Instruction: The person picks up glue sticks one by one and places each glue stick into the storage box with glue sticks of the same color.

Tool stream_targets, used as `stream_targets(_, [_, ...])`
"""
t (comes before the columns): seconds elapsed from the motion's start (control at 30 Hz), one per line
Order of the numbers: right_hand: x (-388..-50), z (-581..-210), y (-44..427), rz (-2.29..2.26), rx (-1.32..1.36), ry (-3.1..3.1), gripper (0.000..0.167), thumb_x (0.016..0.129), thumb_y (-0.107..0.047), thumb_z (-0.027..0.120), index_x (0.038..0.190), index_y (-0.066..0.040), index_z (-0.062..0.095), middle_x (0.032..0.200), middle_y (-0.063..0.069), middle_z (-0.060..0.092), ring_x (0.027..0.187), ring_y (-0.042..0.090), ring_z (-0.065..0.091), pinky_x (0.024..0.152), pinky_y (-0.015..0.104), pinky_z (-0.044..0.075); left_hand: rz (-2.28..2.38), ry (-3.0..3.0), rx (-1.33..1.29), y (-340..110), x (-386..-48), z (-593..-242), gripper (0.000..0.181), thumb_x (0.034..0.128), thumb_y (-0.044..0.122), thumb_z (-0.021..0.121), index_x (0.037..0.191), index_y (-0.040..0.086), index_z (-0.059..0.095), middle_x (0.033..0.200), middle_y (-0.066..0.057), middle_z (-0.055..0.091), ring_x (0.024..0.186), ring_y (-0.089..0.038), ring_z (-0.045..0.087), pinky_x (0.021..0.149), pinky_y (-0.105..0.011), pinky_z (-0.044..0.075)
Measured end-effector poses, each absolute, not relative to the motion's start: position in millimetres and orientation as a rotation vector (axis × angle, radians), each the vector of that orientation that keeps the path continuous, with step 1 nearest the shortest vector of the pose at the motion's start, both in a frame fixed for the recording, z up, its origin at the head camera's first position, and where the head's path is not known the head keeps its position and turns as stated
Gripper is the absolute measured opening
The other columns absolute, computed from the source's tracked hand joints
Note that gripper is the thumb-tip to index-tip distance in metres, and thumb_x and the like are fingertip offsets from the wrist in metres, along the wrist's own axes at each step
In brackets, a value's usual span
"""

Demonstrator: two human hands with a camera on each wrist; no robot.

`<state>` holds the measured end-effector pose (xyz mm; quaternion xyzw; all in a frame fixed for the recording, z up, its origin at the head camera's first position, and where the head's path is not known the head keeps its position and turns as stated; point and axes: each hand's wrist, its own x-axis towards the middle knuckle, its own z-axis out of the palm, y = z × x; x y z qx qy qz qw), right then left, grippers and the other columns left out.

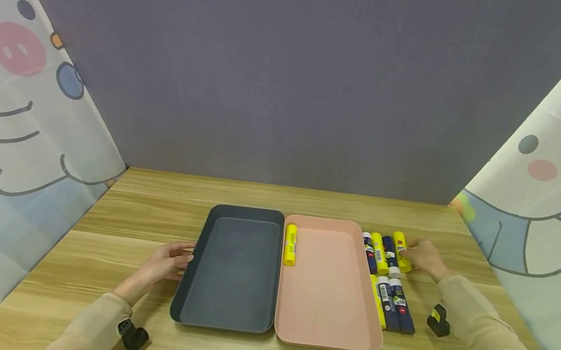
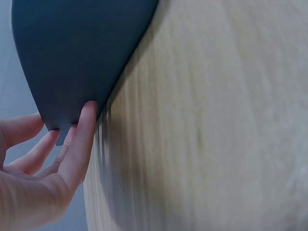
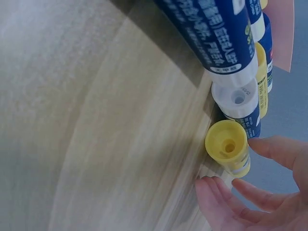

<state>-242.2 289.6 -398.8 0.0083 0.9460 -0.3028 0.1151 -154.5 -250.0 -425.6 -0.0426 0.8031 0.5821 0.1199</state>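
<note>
My right hand (image 1: 426,258) is at a yellow glue stick (image 1: 401,251), the rightmost in the back row, beside the pink tray. In the right wrist view the thumb touches one side of this yellow stick (image 3: 226,142), and the index fingertip is at its other side. Beside it lie a navy glue stick with a white cap (image 1: 391,254) and another yellow one (image 1: 379,253). My left hand (image 1: 164,266) rests against the left side of the dark grey tray (image 1: 181,298); its fingertips touch the tray's outer wall (image 2: 82,57).
The pink tray (image 1: 327,342) stands against the dark tray's right side, with one yellow glue stick (image 1: 291,245) along its left wall. A front row of navy sticks (image 1: 401,306) and a yellow one (image 1: 379,303) lies right of it. A grey panel (image 1: 298,83) rises behind the table.
</note>
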Motion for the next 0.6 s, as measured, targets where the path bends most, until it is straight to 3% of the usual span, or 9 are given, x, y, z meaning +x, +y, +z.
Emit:
stream_targets(0.2, [-243.4, -401.1, 289.4, -0.918, 0.033, 2.753, 0.052, 0.084, -0.014, 0.053, 0.113, 0.025, 0.036, 0.105, 0.039, 0.046, 0.081, 0.032, 0.055, 0.062, 0.034, 0.051, 1.699, 2.354, -0.134, -249.4, -153.8, -424.7, 0.043, 0.0904, 0.011, 0.048, 0.129, -0.004, 0.038, 0.116, -0.025, 0.05, 0.092, -0.028, 0.058, 0.071, -0.041, 0.049])
stream_targets(0.6, [-244.9, -403.1, 288.7, -0.849, 0.039, 2.78, 0.049, 0.084, -0.014, 0.053, 0.11, 0.025, 0.039, 0.103, 0.038, 0.048, 0.079, 0.031, 0.054, 0.06, 0.033, 0.049, 1.697, 2.356, -0.141, -249.0, -153.6, -424.0, 0.043, 0.0899, 0.012, 0.049, 0.129, -0.004, 0.039, 0.115, -0.025, 0.05, 0.092, -0.027, 0.059, 0.072, -0.041, 0.049])
